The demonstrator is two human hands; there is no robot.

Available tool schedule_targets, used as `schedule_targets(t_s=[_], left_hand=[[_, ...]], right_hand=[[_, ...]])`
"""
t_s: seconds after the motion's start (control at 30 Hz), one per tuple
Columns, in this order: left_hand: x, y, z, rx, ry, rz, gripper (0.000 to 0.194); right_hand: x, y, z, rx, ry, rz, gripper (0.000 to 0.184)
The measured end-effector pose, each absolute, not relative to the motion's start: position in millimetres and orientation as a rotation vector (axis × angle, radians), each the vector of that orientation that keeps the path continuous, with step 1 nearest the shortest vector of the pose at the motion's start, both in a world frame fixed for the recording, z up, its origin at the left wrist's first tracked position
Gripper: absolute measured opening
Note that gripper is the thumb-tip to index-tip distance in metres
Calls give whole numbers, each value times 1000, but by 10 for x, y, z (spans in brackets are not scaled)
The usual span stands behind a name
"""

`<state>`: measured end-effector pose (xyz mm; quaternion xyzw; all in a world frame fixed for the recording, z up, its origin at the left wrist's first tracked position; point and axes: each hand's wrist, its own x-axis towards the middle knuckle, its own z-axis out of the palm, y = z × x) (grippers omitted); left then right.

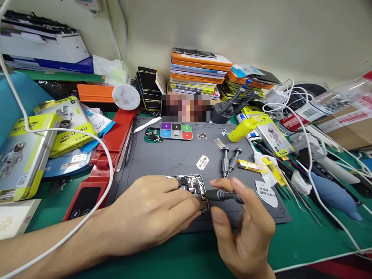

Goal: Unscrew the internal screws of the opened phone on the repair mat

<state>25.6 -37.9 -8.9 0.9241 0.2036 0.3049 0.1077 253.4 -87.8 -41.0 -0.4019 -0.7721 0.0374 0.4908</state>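
Note:
An opened phone (pixel 192 185) with its circuit boards showing lies on a dark grey work mat (pixel 171 155). My left hand (pixel 151 211) rests over the phone's near half, fingers curled and pressed on it. My right hand (pixel 242 224) pinches a grey screwdriver (pixel 222 195) between thumb and fingers, with its tip at the phone's right edge. Most of the phone's lower part is hidden under my left hand.
Two more screwdrivers (pixel 228 159) and a razor blade (pixel 202 162) lie on the mat, with a coloured screw tray (pixel 176 131) at its far edge. A red tool (pixel 101 162) sits left, yellow battery boxes (pixel 43 131) far left, stacked phone cases (pixel 199 71) behind, white cables (pixel 308 155) right.

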Motion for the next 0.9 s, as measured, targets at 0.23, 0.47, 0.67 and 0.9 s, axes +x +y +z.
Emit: schedule_targets(t_s=[0.23, 0.47, 0.67, 0.9], left_hand=[[202, -309, -118, 2632, 741, 826, 27], [207, -292, -119, 2631, 692, 791, 29], [246, -301, -134, 2626, 739, 757, 29], [241, -383, -55, 2770, 487, 790, 38]], right_hand=[[2488, -884, -314, -1051, -1674, 195, 79], [2509, -932, -314, -1027, -1706, 278, 76], [2501, -924, -283, -1085, -1736, 252, 69], [2483, -879, -267, -1098, -1682, 164, 67]])
